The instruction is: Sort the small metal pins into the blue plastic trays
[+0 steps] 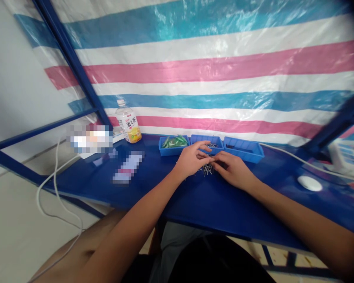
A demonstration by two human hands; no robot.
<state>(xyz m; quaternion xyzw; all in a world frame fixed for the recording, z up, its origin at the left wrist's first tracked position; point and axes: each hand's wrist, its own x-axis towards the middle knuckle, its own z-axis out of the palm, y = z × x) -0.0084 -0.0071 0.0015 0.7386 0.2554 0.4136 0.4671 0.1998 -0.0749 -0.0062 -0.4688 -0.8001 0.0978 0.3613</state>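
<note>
My left hand (191,159) and my right hand (232,169) meet at the fingertips over the middle of the blue table. The left thumb and a fingertip appear pinched there, while its upper fingers stretch forward. My right fingers are bent and drawn together at the same spot; whatever lies between the tips is too small to make out. Just beneath them is a loose pile of thin metal pins or screws (208,169). Behind the hands stands a blue bin (196,138) with more small metal pieces, partly covered by the left fingers.
A blue bin (173,152) with green packets is at left, and another blue bin (247,154) with dark contents at right. A drink bottle (130,124) stands further left. A white computer mouse (309,183) and a white cable (297,159) lie right. Striped sheeting (194,74) hangs behind.
</note>
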